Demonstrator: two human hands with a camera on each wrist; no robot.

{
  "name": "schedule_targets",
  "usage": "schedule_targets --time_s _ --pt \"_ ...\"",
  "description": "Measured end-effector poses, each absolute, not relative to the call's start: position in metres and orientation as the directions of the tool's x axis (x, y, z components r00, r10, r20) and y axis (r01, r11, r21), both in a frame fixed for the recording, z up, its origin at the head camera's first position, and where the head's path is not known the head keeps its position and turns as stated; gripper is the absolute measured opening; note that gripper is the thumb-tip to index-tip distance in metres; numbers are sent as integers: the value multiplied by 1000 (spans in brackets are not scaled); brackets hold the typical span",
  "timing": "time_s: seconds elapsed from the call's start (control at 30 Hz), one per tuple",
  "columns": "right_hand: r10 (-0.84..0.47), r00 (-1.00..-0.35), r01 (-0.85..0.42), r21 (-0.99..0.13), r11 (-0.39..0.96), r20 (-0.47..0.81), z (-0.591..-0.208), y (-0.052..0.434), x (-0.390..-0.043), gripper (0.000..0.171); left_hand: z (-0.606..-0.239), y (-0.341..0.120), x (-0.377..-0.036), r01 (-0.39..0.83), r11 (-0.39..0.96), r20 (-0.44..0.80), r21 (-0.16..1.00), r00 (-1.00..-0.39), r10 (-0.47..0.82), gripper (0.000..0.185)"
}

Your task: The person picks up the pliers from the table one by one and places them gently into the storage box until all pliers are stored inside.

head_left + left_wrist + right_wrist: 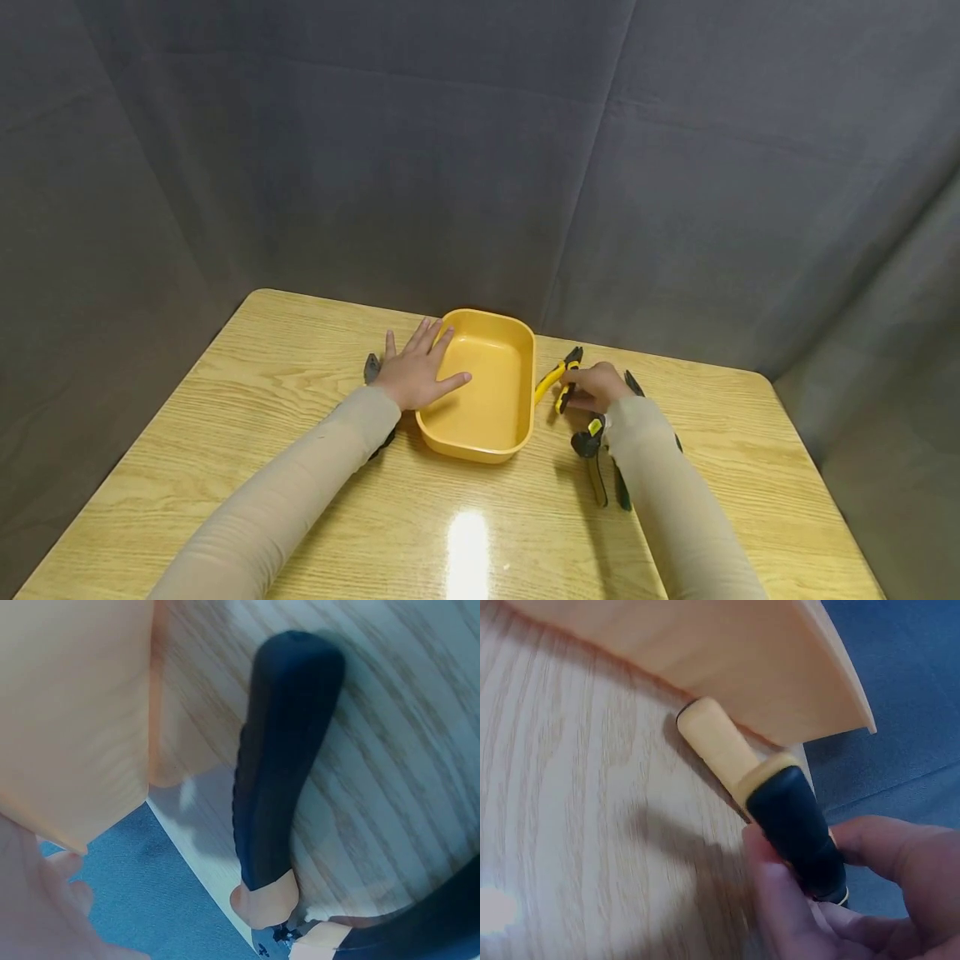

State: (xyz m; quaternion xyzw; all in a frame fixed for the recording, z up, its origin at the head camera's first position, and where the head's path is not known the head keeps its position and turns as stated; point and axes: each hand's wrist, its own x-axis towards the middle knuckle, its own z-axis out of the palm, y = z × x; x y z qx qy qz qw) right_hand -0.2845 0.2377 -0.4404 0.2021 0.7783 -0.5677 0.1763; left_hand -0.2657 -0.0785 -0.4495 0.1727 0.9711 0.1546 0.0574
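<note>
My left hand rests with spread fingers over the left rim of a yellow rectangular tray. To the right of the tray, my right hand pinches one handle of yellow-and-black pliers. In the right wrist view the thumb and fingers grip the pliers' black-and-yellow handle, while the other handle lies close to the tray's wall. Partly under my left forearm is a black-handled tool; its handle lies on the table in the left wrist view.
Beside and under my right forearm lie more hand tools: one with a black head and a yellow-green patch, another with a dark green handle. A grey curtain hangs behind the wooden table.
</note>
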Motion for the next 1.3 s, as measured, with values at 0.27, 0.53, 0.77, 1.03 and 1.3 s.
schedule_targets --time_s 0.27,0.53,0.77,1.03,1.3 --pt "62 -835 549 -819 163 -547 -440 241 -282 42 -452 -79 -267 321 888 -51 328 -933 356 89" --pt "33 -827 561 -820 118 -561 -441 244 -278 39 -450 -78 -266 321 888 -52 328 -933 357 88" --pt "42 -846 532 -837 132 -531 -445 243 -277 43 -451 -78 -267 321 890 -58 325 -932 358 89" --pt "59 -857 515 -845 143 -512 -452 242 -272 39 -449 -78 -265 328 886 -48 328 -931 362 89" --pt "25 -866 499 -858 123 -499 -456 244 -270 37 -448 -78 -264 327 884 -36 335 -933 359 88"
